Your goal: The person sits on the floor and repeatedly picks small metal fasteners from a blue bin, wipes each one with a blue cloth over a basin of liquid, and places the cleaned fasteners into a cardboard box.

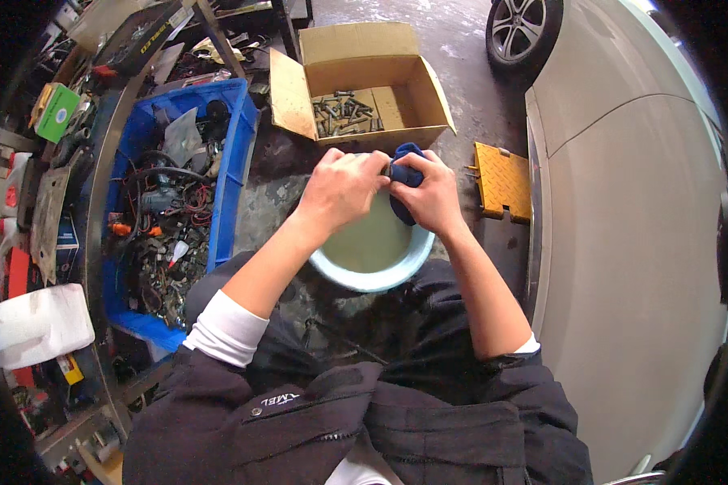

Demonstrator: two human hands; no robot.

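Both hands meet above a pale blue basin point(378, 281) of cloudy greenish liquid. My right hand point(433, 194) is closed around a dark blue cloth point(403, 212), part of which hangs down over the basin. My left hand point(341, 191) pinches a small dark part point(387, 171) whose other end goes into the cloth; fingers hide most of it, so its kind does not show. Just beyond the hands stands an open cardboard box point(364, 44) with several metal bolts point(344, 113) lying loose in it.
On the left is a blue crate point(239, 153) full of cables and parts, beside a cluttered metal rack point(97, 186). A light-coloured car point(623, 242) stands close on the right. A yellow metal plate point(503, 182) lies near it. A white roll point(40, 326) sits on the rack.
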